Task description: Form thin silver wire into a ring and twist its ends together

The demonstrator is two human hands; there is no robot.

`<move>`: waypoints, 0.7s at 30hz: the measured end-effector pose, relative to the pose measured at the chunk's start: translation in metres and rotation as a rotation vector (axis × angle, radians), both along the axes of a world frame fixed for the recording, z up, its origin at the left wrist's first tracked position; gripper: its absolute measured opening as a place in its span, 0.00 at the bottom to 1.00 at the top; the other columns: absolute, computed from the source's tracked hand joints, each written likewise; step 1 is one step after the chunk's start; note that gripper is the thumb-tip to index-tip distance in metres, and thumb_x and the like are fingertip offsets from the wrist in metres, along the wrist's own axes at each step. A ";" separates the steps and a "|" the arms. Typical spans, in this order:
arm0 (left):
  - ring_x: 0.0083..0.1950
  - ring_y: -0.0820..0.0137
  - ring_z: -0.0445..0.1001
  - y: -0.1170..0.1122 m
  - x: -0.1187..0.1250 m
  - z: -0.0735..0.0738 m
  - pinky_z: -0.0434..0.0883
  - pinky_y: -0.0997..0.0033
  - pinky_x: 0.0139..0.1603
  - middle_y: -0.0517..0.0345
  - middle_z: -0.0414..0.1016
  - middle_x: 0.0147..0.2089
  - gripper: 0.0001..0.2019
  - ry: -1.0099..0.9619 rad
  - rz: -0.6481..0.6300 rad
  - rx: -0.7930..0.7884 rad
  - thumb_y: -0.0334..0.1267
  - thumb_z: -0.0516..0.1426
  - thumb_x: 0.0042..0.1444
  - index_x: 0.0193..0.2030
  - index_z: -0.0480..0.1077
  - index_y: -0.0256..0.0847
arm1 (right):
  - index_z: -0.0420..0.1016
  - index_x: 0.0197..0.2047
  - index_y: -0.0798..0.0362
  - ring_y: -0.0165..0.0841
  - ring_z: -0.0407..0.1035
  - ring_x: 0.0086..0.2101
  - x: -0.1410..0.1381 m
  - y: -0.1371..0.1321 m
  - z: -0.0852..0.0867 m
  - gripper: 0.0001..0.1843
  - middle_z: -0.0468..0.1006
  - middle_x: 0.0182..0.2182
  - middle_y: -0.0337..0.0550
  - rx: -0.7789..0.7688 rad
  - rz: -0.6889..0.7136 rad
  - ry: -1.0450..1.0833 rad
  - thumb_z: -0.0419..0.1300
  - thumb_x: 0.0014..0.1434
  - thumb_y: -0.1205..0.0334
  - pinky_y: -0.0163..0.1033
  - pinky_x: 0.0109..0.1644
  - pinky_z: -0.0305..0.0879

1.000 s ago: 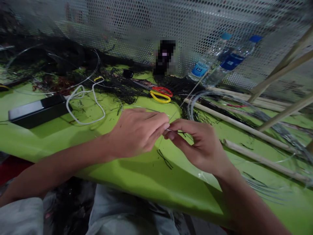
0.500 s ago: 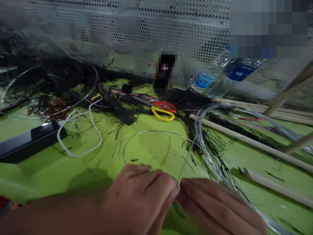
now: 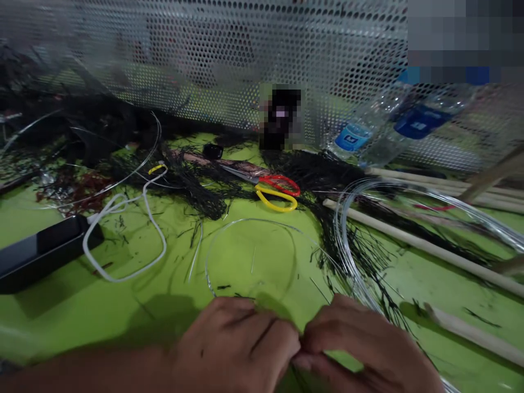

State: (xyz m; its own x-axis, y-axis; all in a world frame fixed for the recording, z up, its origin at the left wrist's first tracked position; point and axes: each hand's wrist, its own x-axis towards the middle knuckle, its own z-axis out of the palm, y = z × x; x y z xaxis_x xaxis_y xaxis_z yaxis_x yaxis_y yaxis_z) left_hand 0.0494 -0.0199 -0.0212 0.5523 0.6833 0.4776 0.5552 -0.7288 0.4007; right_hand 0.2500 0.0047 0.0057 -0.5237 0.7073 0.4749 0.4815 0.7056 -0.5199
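Observation:
My left hand (image 3: 241, 344) is closed, knuckles up, at the bottom middle of the head view. A thin silvery wire (image 3: 245, 220) arcs over the green tabletop in a loop, and one end of it runs in under this hand. My right hand (image 3: 360, 338) is pinched, its fingertips meeting those of the left. What lies between the fingertips is too small and covered to make out. Beyond the hands lie scissors (image 3: 278, 196) with one red and one yellow handle. A coil of clear line (image 3: 347, 245) rests beside my right hand.
Wooden sticks (image 3: 409, 237) and black fibre strands (image 3: 364, 245) spread on the right. A black box (image 3: 45, 245) with a white cord (image 3: 161, 245) sits left. Water bottles (image 3: 352, 136) lean by a perforated metal panel (image 3: 229, 71) at the back. Black netting (image 3: 102, 125) heaps up far left.
My right hand has lifted and bent at the fingers, showing a gap beneath them. My left hand has dropped slightly in view. The view has shifted a little.

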 end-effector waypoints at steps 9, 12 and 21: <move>0.23 0.73 0.66 0.014 -0.014 0.019 0.58 0.69 0.27 0.66 0.67 0.23 0.11 -0.026 0.095 -0.071 0.36 0.51 0.70 0.36 0.70 0.40 | 0.79 0.48 0.51 0.36 0.81 0.36 -0.001 -0.012 -0.021 0.17 0.85 0.35 0.45 0.412 -0.090 0.130 0.73 0.57 0.73 0.41 0.42 0.81; 0.23 0.76 0.63 0.016 -0.016 0.025 0.56 0.72 0.27 0.68 0.65 0.22 0.11 -0.094 0.099 -0.073 0.35 0.53 0.70 0.35 0.70 0.39 | 0.78 0.53 0.54 0.40 0.82 0.41 -0.001 -0.012 -0.025 0.23 0.86 0.39 0.50 0.617 -0.035 0.040 0.71 0.56 0.78 0.45 0.46 0.82; 0.22 0.77 0.60 0.010 -0.014 0.029 0.55 0.73 0.26 0.68 0.62 0.22 0.13 -0.111 0.038 -0.097 0.35 0.52 0.70 0.31 0.66 0.40 | 0.80 0.54 0.55 0.40 0.83 0.42 0.009 0.003 -0.029 0.20 0.86 0.49 0.52 0.930 0.030 -0.096 0.71 0.58 0.73 0.44 0.44 0.84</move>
